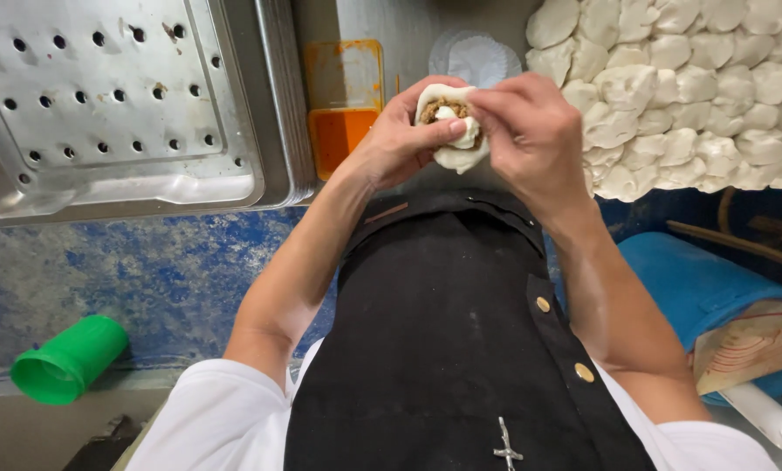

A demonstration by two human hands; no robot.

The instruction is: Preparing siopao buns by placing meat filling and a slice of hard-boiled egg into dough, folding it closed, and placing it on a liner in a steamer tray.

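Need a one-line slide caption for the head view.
Both hands, left and right, pinch a filled dough piece beside a pile of dough portions.

— What's on your metal worktop [413, 35]?
— To your left, stacked perforated trays [120, 105]. Middle, an orange-stained tub [345, 105] and paper liners [476, 57]. To your right, heaped dough pieces [696, 87].
— And the floor [147, 270]?
— A green cup [68, 359], tipped over.

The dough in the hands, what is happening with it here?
A person in a black apron holds a round of dough with brown filling in the left hand, while the right hand pinches its edge. Many dough pieces lie to the right, a perforated metal tray to the left, an orange container behind.
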